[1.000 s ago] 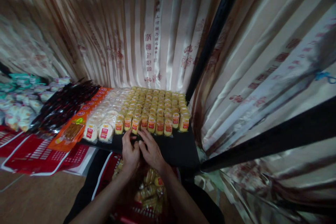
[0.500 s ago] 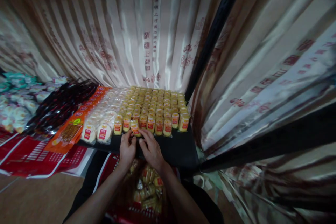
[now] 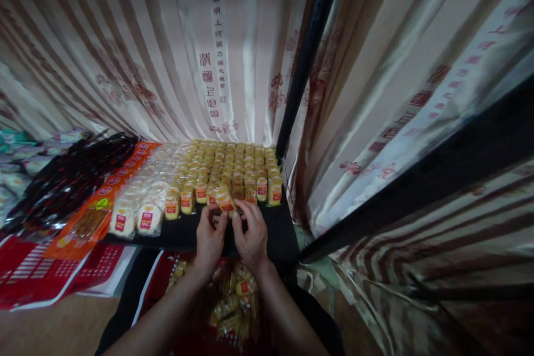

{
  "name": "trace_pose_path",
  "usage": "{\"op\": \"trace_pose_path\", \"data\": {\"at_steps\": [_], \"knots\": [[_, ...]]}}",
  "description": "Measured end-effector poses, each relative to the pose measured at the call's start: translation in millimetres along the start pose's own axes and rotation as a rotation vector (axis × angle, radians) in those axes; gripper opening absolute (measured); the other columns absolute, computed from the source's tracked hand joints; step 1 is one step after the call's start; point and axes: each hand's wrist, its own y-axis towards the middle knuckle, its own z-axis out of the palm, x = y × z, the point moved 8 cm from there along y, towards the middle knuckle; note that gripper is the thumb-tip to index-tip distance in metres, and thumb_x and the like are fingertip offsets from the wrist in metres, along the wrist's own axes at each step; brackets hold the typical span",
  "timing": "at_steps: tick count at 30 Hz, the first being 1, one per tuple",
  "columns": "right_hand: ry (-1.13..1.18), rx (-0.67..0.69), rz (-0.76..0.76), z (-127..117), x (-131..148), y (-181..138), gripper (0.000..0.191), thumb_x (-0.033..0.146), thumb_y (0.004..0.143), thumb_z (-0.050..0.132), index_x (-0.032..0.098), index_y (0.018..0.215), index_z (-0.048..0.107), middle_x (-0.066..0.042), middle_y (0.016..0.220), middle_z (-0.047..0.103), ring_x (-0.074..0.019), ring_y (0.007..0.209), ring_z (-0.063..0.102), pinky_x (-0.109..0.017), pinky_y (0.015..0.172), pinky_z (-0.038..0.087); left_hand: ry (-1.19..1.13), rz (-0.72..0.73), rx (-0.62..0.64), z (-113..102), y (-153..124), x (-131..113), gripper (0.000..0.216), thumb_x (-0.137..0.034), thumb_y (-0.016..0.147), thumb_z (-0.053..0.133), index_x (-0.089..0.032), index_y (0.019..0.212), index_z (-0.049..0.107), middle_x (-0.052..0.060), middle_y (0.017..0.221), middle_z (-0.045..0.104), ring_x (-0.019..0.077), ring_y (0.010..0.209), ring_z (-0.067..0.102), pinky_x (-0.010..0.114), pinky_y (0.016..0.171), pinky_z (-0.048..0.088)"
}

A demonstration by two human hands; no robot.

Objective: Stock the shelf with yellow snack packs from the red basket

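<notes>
Striped curtain (image 3: 175,55) hangs behind the black shelf (image 3: 275,228), with a black pole (image 3: 306,61) rising at the shelf's far right corner. On the shelf, rows of small yellow snack packs (image 3: 233,164) stand upright; round white packs (image 3: 137,211) lie left of them. Below the shelf's front edge sits a red basket (image 3: 233,311) of loose packs. Left hand (image 3: 209,238) and right hand (image 3: 251,236) together pinch one tilted yellow pack (image 3: 224,200) at the front row. Judgement: stand it upright, label forward, flush with its neighbours without toppling them.
</notes>
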Motion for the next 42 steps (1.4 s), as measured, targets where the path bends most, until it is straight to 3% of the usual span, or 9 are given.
{"op": "trace_pose_path", "data": {"at_steps": [4,7,13,23,31,42], "knots": [[-0.103,-0.169,0.106,-28.7,-17.4,4.0,0.030,0.028,0.086,0.047,0.016,0.112,0.058,-0.012,0.104,0.061,-0.0186,0.094,0.057,-0.029,0.070,0.052,0.019,0.072,0.132,38.4,-5.2,-15.1,0.024,-0.035,0.082,0.050,-0.017,0.098,0.056,0.004,0.091,0.064,0.0140,0.076,0.060,0.027,0.072,0.049],[-0.204,-0.257,0.223,-46.5,-32.4,2.9,0.035,0.033,0.085,0.049,0.017,0.114,0.056,-0.012,0.107,0.060,-0.0202,0.095,0.057,-0.032,0.072,0.052,0.038,0.122,0.224,66.2,-8.5,-27.0,0.024,-0.026,0.084,0.045,-0.018,0.103,0.057,0.006,0.103,0.063,0.0161,0.094,0.059,0.031,0.087,0.046],[-0.225,-0.275,0.353,-58.6,-56.5,-1.0,0.040,0.033,0.082,0.048,0.017,0.118,0.053,-0.012,0.111,0.059,-0.0205,0.095,0.058,-0.036,0.077,0.051,0.139,0.139,0.286,96.9,-9.7,-36.5,0.028,-0.021,0.085,0.041,-0.017,0.105,0.059,0.007,0.107,0.062,0.0170,0.101,0.056,0.034,0.095,0.041],[-0.204,-0.219,0.409,-51.2,-75.2,-1.9,0.037,0.025,0.079,0.045,0.017,0.115,0.052,-0.011,0.109,0.059,-0.0199,0.094,0.058,-0.035,0.078,0.051,0.392,0.102,0.348,108.7,-5.7,-20.0,0.038,-0.020,0.086,0.036,-0.011,0.118,0.055,0.013,0.119,0.056,0.0202,0.113,0.051,0.035,0.100,0.038],[-0.199,-0.201,0.479,-45.0,-83.0,-3.4,0.024,0.027,0.079,0.044,0.018,0.099,0.053,-0.009,0.098,0.058,-0.0168,0.072,0.060,-0.034,0.069,0.051,0.457,0.123,0.383,105.9,-5.1,-17.5,0.043,-0.022,0.086,0.037,-0.010,0.126,0.049,0.015,0.128,0.050,0.0214,0.119,0.048,0.034,0.102,0.038],[-0.244,-0.147,0.428,-39.2,-94.6,-3.6,0.036,0.021,0.076,0.038,0.017,0.105,0.059,-0.011,0.106,0.055,-0.0218,0.095,0.055,-0.039,0.083,0.048,0.459,0.333,0.414,106.9,-16.3,-34.0,0.039,-0.024,0.089,0.033,-0.016,0.123,0.050,0.010,0.117,0.053,0.0177,0.107,0.054,0.031,0.095,0.045]]}}
